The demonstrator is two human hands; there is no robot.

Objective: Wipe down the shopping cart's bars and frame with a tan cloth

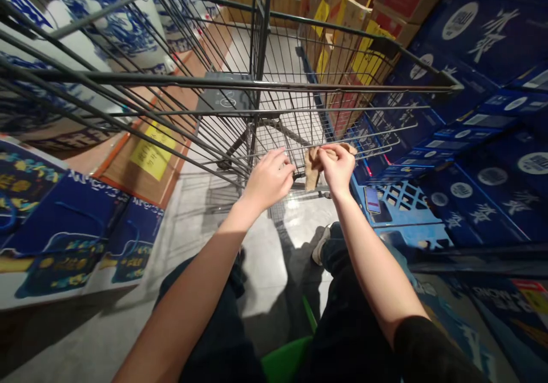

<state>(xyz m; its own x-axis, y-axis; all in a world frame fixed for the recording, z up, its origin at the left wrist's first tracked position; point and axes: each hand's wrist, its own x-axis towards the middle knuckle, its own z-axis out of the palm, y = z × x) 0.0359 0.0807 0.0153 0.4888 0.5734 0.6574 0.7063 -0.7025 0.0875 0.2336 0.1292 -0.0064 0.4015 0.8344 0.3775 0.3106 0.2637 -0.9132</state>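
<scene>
A black wire shopping cart (295,79) stands in front of me, its near end folded out into long wires. My right hand (339,166) pinches a crumpled brown rag (312,169) between thumb and fingers, against the cart's lower wires. Whether the rag is cloth or thick paper is hard to tell. To its left, my left hand (270,178) is by the same wires, with loosely bent fingers a little apart and nothing visible in them. Its fingertips are close to the wires; contact is unclear.
Blue-and-white porcelain jars (115,17) line the left, above a wooden platform (171,160) and blue gift bags (81,229). Stacked blue cartons (475,40) rise on the right. A phone (372,200) lies on a blue pallet (406,197). Something green (286,363) shows between my legs.
</scene>
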